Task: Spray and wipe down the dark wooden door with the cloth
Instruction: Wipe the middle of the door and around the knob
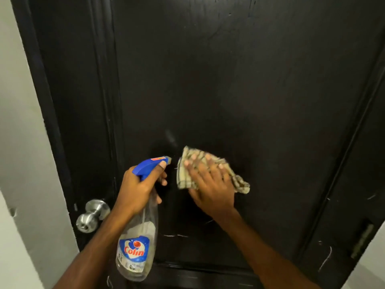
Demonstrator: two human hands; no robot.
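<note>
The dark door [250, 90] bears a checked cloth [183, 176] pressed flat against its panel.

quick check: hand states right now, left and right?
Left hand: grip closed round the spray bottle.
Right hand: open, fingers flat, pressing the cloth against the door.

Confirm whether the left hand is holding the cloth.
No, the left hand grips the spray bottle while the right hand presses the cloth against the door.
</note>
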